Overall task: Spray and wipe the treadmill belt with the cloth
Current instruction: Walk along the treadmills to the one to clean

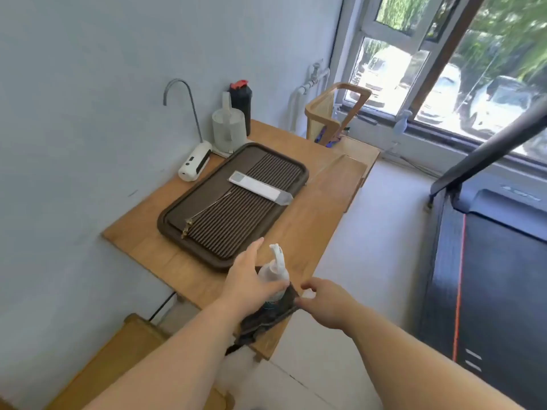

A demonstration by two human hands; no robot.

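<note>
Both forearms reach in from below. The left hand (248, 287) is wrapped round the bottle (273, 276); the right hand (324, 303) is pinched on the cloth (266, 319) under it. If the cloth is tugged first, the bottle could be toppled off the table (299, 229). Little liquid is visible in the bottle. The belt (503, 276) lies well right, untouched.

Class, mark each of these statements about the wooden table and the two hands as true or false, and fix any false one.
1. The left hand is wrapped around the white plastic spray bottle. True.
2. The dark grey cloth lies on the treadmill belt. False: it lies at the wooden table's near corner, under the bottle.
3. The right hand pinches the cloth's edge. True.
4. The dark brown slatted tray is bare. False: a white flat remote lies on it.
</note>
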